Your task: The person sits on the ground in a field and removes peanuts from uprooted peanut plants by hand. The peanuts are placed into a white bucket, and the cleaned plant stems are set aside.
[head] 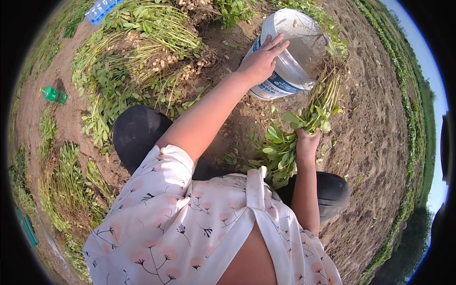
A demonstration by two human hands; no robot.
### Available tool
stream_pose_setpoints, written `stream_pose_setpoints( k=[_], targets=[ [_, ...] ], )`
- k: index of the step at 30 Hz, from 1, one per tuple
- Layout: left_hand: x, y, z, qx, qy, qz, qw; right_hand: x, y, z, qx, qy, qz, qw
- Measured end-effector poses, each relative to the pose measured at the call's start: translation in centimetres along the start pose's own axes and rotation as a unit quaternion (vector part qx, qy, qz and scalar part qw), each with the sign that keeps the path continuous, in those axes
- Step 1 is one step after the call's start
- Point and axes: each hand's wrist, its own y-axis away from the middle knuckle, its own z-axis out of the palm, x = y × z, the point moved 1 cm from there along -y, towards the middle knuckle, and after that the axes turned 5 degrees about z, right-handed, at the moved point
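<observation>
My left hand (262,60) rests against the side of a tilted white plastic bucket (297,66), fingers spread and straight, their tips at the rim. The bucket has a blue printed band with writing, and its mouth faces away to the right. A single peanut pod (295,23) shows on its inner wall. My right hand (308,139) grips a bunch of uprooted peanut plants (322,94) by the leafy stems. The bunch's roots lie over the bucket's right rim; leaves hang below the hand, towards my right knee. Whether pods remain on those roots is unclear.
A heap of peanut plants (142,53) with pods on their roots lies at front left. More pulled plants (67,185) lie at far left. A green bottle (54,95) and a clear blue bottle (101,10) rest on the soil. Bare soil (374,124) stretches right, towards crop rows.
</observation>
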Motion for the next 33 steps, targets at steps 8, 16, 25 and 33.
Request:
stream_pose_setpoints(
  k=[8, 16, 25, 33],
  targets=[
    [-1.1, 0.8, 0.2, 0.038, 0.031, 0.020, 0.999, -16.2, 0.4, -14.5, 0.430, 0.030, -0.382, 0.818],
    [0.7, 0.2, 0.5, -0.041, 0.048, 0.063, 0.996, 11.5, -0.6, 1.3, -0.067, 0.074, 0.020, 0.995],
    [-1.1, 0.5, -0.3, -0.007, 0.011, -0.012, 1.000, -11.2, -1.0, -12.4, 0.308, -0.313, -0.150, 0.886],
    [0.2, 0.4, 0.4, -0.032, 0.054, 0.011, 0.998, 3.7, -1.9, -3.3, 0.149, 0.069, -0.147, 0.975]
  ],
)
